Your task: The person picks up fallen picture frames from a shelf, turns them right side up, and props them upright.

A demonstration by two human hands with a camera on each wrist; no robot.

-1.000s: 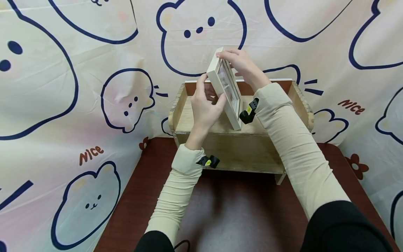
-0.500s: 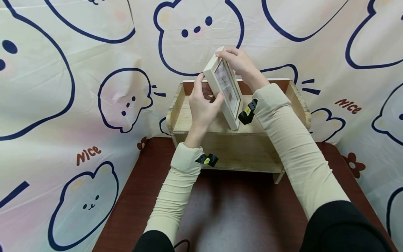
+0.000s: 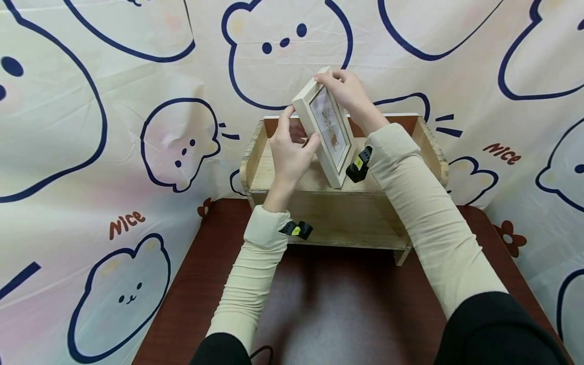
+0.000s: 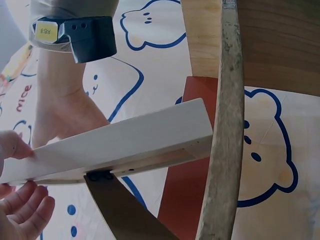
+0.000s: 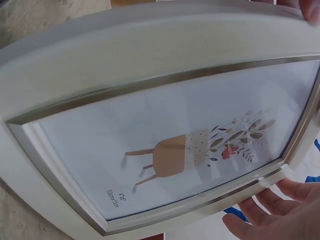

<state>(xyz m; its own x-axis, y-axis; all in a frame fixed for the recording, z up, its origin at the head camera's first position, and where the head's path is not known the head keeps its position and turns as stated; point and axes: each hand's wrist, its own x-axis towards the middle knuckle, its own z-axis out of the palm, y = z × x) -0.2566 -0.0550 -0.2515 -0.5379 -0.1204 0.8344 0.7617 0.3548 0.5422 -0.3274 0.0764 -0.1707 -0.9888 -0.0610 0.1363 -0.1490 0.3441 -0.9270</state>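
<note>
A cream-white picture frame (image 3: 326, 129) stands tilted on the upper board of the wooden shelf (image 3: 266, 175), its lower corner close to the front edge. My left hand (image 3: 292, 152) grips the frame's left side, thumb near the front face. Up at the top edge, my right hand (image 3: 351, 99) pinches the frame with its thumb on the near side. Behind the glass is a print of a brown vase with leaves, sharpest in the right wrist view (image 5: 170, 157). From the left wrist view, a brown support leg (image 4: 122, 210) sticks out from the frame's back.
Below the shelf spreads a dark red-brown desk (image 3: 219, 274). A patterned cloth (image 3: 182, 76) with bear drawings hangs close behind it. The shelf has raised side panels (image 3: 433, 144) and a red-brown back strip (image 3: 406, 121). A black cable (image 3: 266, 350) lies near the desk's front.
The picture frame has turned so that its glass faces me more and the print shows plainly. My left hand has shifted slightly left with its side; both hands keep their hold.
</note>
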